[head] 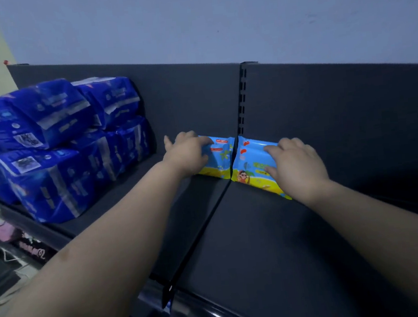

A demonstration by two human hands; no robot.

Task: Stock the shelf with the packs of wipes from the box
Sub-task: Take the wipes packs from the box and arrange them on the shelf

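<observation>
Two light-blue and yellow packs of wipes stand side by side on the dark shelf [261, 235], against its back panel. The left pack of wipes [220, 158] is held by my left hand [189, 155], fingers over its top edge and thumb on its front. My right hand [298, 165] holds the right pack of wipes [251, 159] the same way. The packs meet at the seam between two shelf sections. The box is out of view.
Several large dark-blue packs [48, 148] are stacked in two layers on the shelf's left part. A slotted upright post [241, 99] divides the back panel behind the wipes. A lower shelf with goods [19, 238] shows at the bottom left.
</observation>
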